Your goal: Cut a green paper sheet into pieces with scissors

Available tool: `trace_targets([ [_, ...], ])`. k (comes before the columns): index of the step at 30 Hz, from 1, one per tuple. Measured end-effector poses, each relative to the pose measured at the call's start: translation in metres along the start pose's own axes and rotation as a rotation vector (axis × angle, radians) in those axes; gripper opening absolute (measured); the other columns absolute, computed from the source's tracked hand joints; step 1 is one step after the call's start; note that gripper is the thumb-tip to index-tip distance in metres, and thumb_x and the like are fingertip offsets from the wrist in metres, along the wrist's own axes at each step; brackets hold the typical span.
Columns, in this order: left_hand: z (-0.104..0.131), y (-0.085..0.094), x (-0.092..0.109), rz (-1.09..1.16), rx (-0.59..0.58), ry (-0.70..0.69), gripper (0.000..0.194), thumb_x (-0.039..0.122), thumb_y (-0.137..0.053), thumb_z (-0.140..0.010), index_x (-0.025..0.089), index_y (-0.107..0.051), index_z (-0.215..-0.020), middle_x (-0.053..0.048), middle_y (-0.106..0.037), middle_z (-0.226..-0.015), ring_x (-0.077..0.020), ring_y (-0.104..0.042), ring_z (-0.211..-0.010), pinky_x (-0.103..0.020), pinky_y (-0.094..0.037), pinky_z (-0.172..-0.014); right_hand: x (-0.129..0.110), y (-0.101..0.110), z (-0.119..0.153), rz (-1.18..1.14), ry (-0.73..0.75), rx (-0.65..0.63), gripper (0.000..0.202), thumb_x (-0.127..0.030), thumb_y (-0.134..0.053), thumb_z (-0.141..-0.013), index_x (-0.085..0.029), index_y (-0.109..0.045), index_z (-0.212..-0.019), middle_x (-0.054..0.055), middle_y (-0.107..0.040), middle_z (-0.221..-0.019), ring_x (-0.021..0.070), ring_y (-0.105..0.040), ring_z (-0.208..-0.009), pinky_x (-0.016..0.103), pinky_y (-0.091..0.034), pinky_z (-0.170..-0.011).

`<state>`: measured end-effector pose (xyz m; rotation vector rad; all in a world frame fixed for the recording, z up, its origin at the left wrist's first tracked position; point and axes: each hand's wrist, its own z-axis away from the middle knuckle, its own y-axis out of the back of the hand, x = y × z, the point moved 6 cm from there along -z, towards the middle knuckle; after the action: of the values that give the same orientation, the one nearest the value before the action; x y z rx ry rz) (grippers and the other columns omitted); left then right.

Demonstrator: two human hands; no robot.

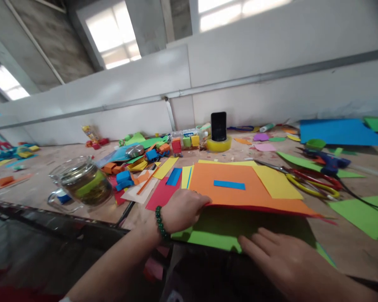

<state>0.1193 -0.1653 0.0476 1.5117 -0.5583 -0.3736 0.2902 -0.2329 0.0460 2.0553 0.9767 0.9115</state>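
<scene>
The near edge of the orange sheet (239, 191) is pinched and lifted by the left hand (182, 209), so the green sheet (220, 228) beneath is exposed, while it is pressed flat by the open right hand (280, 256).

One phone (218, 126), one tape roll (219, 145), one glass mug (83, 184) — two hands (182, 209).
</scene>
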Motion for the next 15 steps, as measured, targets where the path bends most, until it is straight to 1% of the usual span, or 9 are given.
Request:
trace_targets([
  [2, -0.001, 0.002, -0.001, 0.006, 0.015, -0.001, 0.027, 0.015, -0.051, -0.086, 0.022, -0.070, -0.104, -0.006, -0.075, -0.089, -0.0220, -0.070, -0.081, -0.026, -0.046, -0.063, 0.000, -0.016, 0.003, 0.045, -0.070, -0.064, 0.039, 0.003, -0.044, -0.071, -0.017, -0.066, -0.096, 0.006, -0.073, -0.083, 0.0207, -0.068, -0.074, 0.031, -0.055, -0.064],
  [4, -0.001, 0.002, -0.002, 0.015, 0.013, -0.001, 0.026, 0.014, -0.052, -0.084, 0.022, -0.070, -0.102, -0.006, -0.075, -0.088, -0.0215, -0.070, -0.081, -0.026, -0.047, -0.064, 0.003, -0.023, 0.005, 0.083, -0.097, -0.094, 0.042, 0.003, -0.047, -0.067, -0.017, -0.067, -0.098, 0.007, -0.074, -0.088, 0.0226, -0.069, -0.076, 0.033, -0.057, -0.064],
  [6, 0.000, 0.001, -0.002, 0.022, 0.004, -0.002, 0.027, 0.014, -0.054, -0.083, 0.023, -0.070, -0.102, -0.006, -0.075, -0.089, -0.0211, -0.069, -0.082, -0.025, -0.048, -0.066, 0.005, -0.023, 0.005, 0.088, -0.099, -0.105, 0.043, 0.002, -0.048, -0.064, -0.018, -0.068, -0.096, 0.007, -0.074, -0.085, 0.0223, -0.069, -0.072, 0.033, -0.057, -0.061],
  [9, 0.000, -0.001, -0.002, 0.030, 0.000, 0.006, 0.027, 0.014, -0.054, -0.084, 0.023, -0.069, -0.104, -0.007, -0.075, -0.091, -0.0209, -0.069, -0.083, -0.025, -0.049, -0.069, 0.006, -0.016, 0.003, 0.092, -0.077, -0.120, 0.044, 0.001, -0.049, -0.061, -0.019, -0.069, -0.094, 0.006, -0.075, -0.084, 0.0214, -0.068, -0.069, 0.033, -0.056, -0.061],
  [11, 0.000, -0.002, -0.002, 0.033, -0.003, 0.006, 0.027, 0.014, -0.053, -0.085, 0.023, -0.069, -0.105, -0.007, -0.075, -0.091, -0.0212, -0.069, -0.084, -0.026, -0.049, -0.069, 0.005, -0.012, 0.001, 0.121, -0.067, -0.121, 0.045, 0.001, -0.048, -0.059, -0.018, -0.069, -0.094, 0.006, -0.074, -0.082, 0.0209, -0.068, -0.067, 0.032, -0.056, -0.061],
  [15, 0.000, -0.003, -0.002, 0.025, -0.002, 0.007, 0.028, 0.013, -0.053, -0.084, 0.023, -0.069, -0.105, -0.008, -0.075, -0.091, -0.0227, -0.069, -0.084, -0.027, -0.050, -0.069, 0.001, -0.012, 0.000, 0.231, -0.008, -0.136, 0.051, 0.004, -0.044, -0.054, -0.014, -0.069, -0.095, 0.009, -0.074, -0.082, 0.0221, -0.068, -0.067, 0.033, -0.056, -0.062],
])
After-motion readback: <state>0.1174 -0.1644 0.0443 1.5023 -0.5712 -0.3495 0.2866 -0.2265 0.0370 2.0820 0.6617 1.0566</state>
